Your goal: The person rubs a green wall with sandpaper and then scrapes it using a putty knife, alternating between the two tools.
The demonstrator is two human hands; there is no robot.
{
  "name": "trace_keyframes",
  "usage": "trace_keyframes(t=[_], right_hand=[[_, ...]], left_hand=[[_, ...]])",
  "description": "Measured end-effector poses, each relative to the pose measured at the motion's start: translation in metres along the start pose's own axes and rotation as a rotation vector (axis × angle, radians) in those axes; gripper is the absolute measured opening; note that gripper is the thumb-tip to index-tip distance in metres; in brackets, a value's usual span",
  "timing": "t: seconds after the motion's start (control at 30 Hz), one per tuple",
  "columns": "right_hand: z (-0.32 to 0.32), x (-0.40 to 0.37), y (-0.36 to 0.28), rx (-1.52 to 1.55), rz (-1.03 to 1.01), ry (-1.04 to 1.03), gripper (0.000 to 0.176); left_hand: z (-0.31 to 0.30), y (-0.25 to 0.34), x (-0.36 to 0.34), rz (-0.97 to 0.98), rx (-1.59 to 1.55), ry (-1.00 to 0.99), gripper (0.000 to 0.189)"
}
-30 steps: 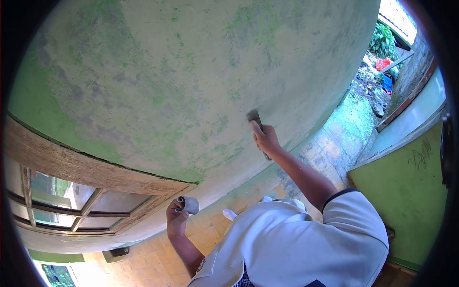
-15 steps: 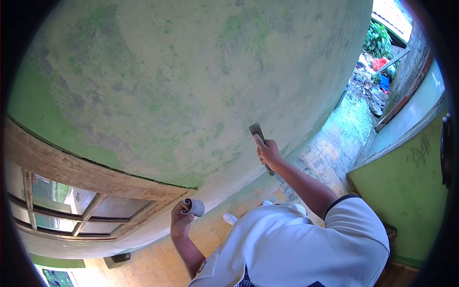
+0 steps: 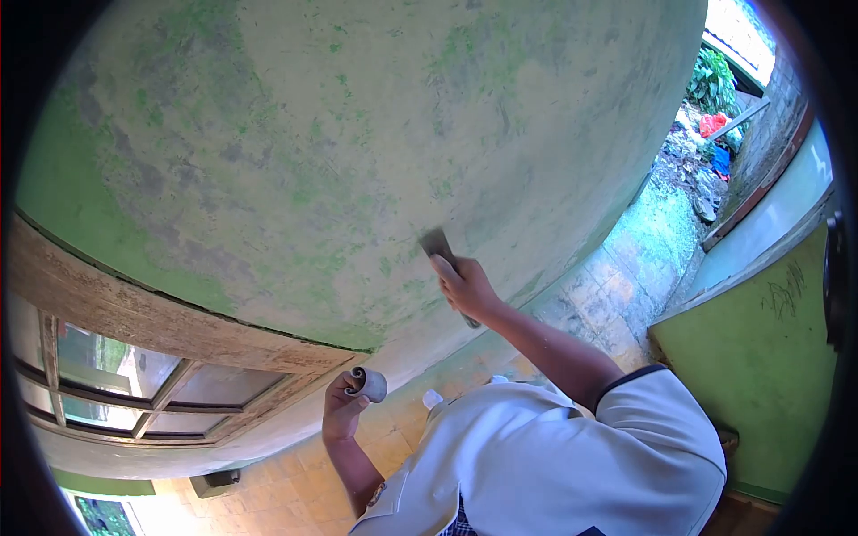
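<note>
My right hand (image 3: 468,288) grips a putty knife (image 3: 436,242), its slightly blurred blade at or close to the patchy wall (image 3: 349,152). The lower end of the handle pokes out below my fist. Lower and to the left, my left hand (image 3: 340,413) is closed on a curled grey piece (image 3: 373,387), which looks like a cut length of pipe with rolled edges. What lies inside the curl cannot be made out. Pale grey-white smears cover much of the wall's green paint.
A worn wooden window frame (image 3: 259,355) with glass panes borders the wall at lower left. Yellowish floor tiles (image 3: 304,482) run below. On the right stand a green wall panel (image 3: 751,375) and a walkway (image 3: 657,232) leading to rubble and plants.
My right hand has moved left along the wall with the putty knife. My left hand and the curled piece have barely shifted.
</note>
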State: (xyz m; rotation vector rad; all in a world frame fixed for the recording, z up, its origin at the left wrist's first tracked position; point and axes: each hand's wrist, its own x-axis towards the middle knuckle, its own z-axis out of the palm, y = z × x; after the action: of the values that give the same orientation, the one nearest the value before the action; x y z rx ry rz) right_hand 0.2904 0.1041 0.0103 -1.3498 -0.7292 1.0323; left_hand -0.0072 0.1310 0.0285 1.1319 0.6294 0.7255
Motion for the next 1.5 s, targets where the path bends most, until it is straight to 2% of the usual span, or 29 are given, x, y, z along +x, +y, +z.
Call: trace_keyframes(t=[0.1, 0.27, 0.4, 0.47, 0.6, 0.73, 0.8, 0.9, 0.97, 1.13, 1.3, 1.4, 1.5], right_hand=[[0.009, -0.005, -0.025, 0.076, -0.033, -0.048, 0.041], [-0.002, -0.047, 0.015, 0.096, 0.094, -0.029, 0.037], [0.004, -0.039, 0.006, 0.078, 0.126, 0.03, 0.037], [0.012, -0.016, -0.025, 0.108, -0.027, 0.14, 0.036], [0.043, -0.019, -0.03, 0.251, -0.093, 0.115, 0.036], [0.071, -0.037, -0.021, 0.309, -0.039, 0.001, 0.034], [0.083, -0.04, -0.009, 0.304, -0.027, -0.007, 0.037], [0.092, -0.041, 0.0, 0.257, -0.015, -0.054, 0.034], [0.098, -0.041, 0.003, 0.207, -0.059, -0.1, 0.032], [0.121, -0.041, -0.006, 0.227, -0.041, -0.057, 0.029], [0.138, -0.04, -0.014, 0.291, -0.045, -0.017, 0.028], [0.145, -0.043, -0.023, 0.265, -0.109, 0.02, 0.027], [0.153, -0.05, -0.033, 0.286, -0.148, 0.061, 0.026]], left_hand=[[-0.003, 0.002, 0.007, -0.006, 0.005, -0.026, 0.025], [-0.019, 0.006, 0.021, -0.015, -0.01, -0.075, 0.025], [-0.034, 0.02, 0.035, -0.024, 0.005, -0.138, 0.024], [-0.042, 0.025, 0.042, -0.046, 0.036, -0.168, 0.023], [-0.063, 0.037, 0.06, -0.083, 0.118, -0.297, 0.023], [-0.084, 0.045, 0.074, -0.141, 0.12, -0.329, 0.023], [-0.096, 0.046, 0.079, -0.267, 0.04, -0.492, 0.024], [-0.104, 0.047, 0.082, -0.275, 0.17, -0.57, 0.028], [-0.102, 0.051, 0.083, -0.294, 0.149, -0.57, 0.032], [-0.106, 0.058, 0.086, -0.345, 0.139, -0.627, 0.041], [-0.118, 0.056, 0.093, -0.322, 0.174, -0.823, 0.043], [-0.124, 0.051, 0.095, -0.343, 0.139, -0.825, 0.049], [-0.122, 0.054, 0.097, -0.317, 0.07, -0.899, 0.045]])
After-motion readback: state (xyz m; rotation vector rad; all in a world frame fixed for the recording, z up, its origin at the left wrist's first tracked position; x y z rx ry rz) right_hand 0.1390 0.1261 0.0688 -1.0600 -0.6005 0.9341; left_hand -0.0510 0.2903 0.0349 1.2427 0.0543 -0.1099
